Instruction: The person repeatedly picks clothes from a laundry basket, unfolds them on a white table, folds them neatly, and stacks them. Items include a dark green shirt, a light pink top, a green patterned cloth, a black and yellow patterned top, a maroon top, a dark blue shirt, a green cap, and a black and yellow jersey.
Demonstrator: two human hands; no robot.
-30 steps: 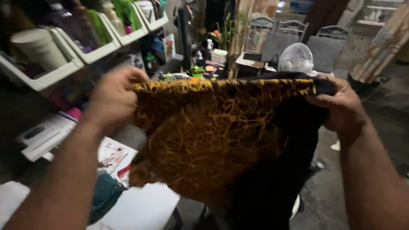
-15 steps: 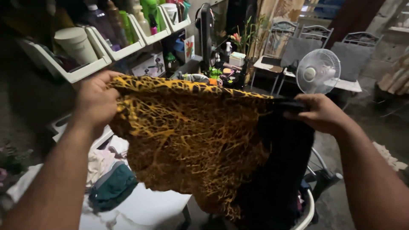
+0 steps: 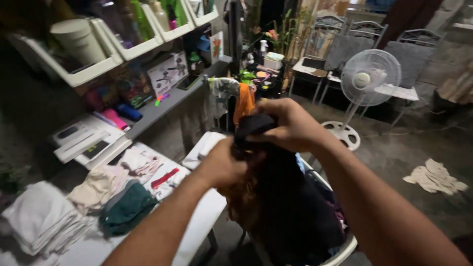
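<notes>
Head view: black-and-orange patterned garment (image 3: 276, 197), bunched.

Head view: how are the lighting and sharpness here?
Head view: dim indoor light; the dark garment bunched between the left hand and right hand loses detail in shadow; the hands look slightly motion-blurred; the white fan stays fairly readable.

A cluttered home room: shelf bins (image 3: 88, 74) of bottles upper left, folded laundry (image 3: 44, 219) lower left, fan (image 3: 367, 81) and chairs (image 3: 374, 47) upper right.
</notes>
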